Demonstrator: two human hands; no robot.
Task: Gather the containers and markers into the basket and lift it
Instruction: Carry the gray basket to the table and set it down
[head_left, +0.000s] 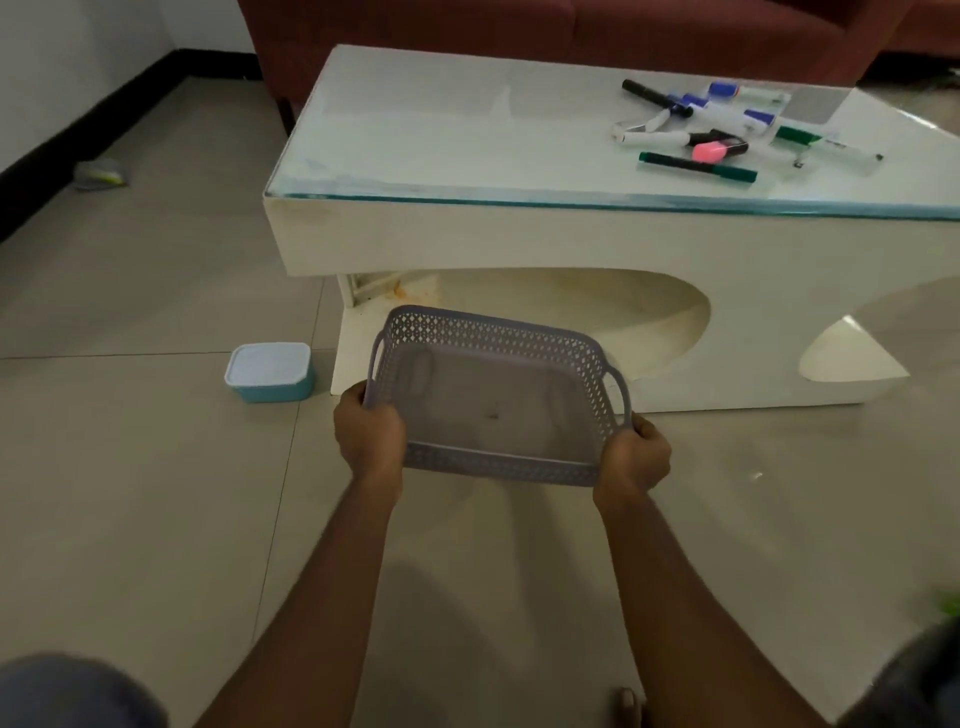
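Note:
An empty lilac perforated basket (493, 405) hangs above the floor tiles, tilted toward me. My left hand (369, 434) grips its near left corner and my right hand (631, 457) grips its near right corner by the handle. A blue container with a white lid (269, 371) stands on the floor to the left of the basket, beside the table's base. Several markers (698, 165) and a pink highlighter (709, 151) lie scattered on the glass top at the far right.
The white coffee table (467, 239) with a glass top stands right behind the basket, with hollow arches underneath. A red sofa (519, 26) sits behind it. A small greyish object (101, 174) lies near the black skirting at left.

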